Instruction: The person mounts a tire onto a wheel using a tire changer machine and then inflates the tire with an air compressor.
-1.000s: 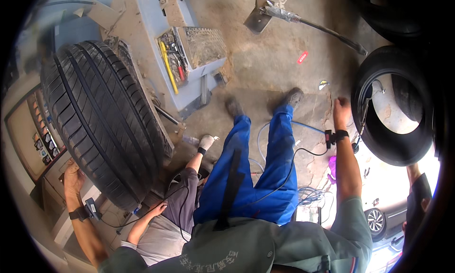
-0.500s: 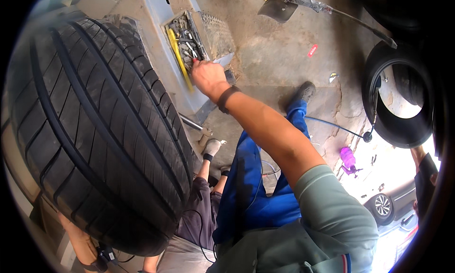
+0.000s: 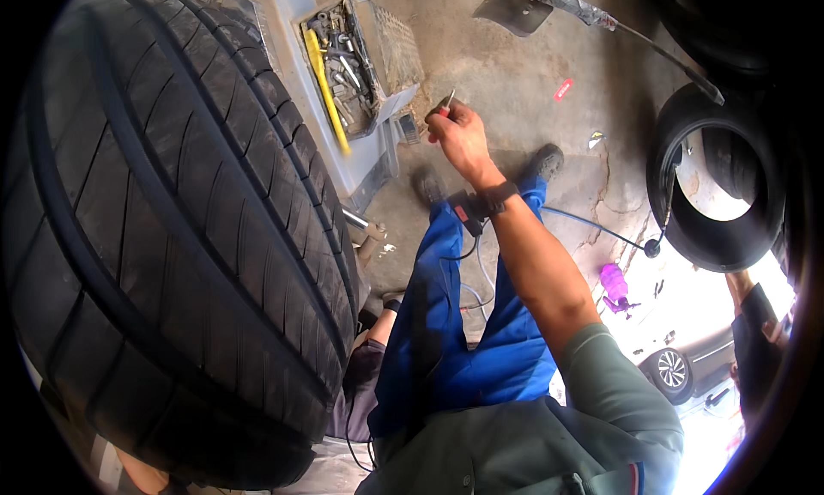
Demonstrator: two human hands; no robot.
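Observation:
My right hand [image 3: 461, 137] is closed around a small red-handled tool [image 3: 445, 109] with a thin metal tip pointing up and away; its exact kind is hard to make out. The hand is in the air, to the right of an open tool box [image 3: 365, 121] holding sockets and metal bits [image 3: 348, 66]. A yellow bar-like tool [image 3: 322, 91] lies along the box's left side. At the left stands a big black tyre [image 3: 180, 237], tread toward me. My left hand does not show.
Behind the tyre part of a co-worker's arm [image 3: 142, 471] shows. On the right are another tyre [image 3: 721, 246], a blue hose [image 3: 592, 224], a purple bottle [image 3: 614, 282] and a person's dark sleeve [image 3: 755, 332]. A flat black blade on a rod [image 3: 515, 10] lies at the far side.
My right hand has left the tool box and moved right, bringing the red-handled tool with it. The view has shifted slightly, and the tyre fills more of the left.

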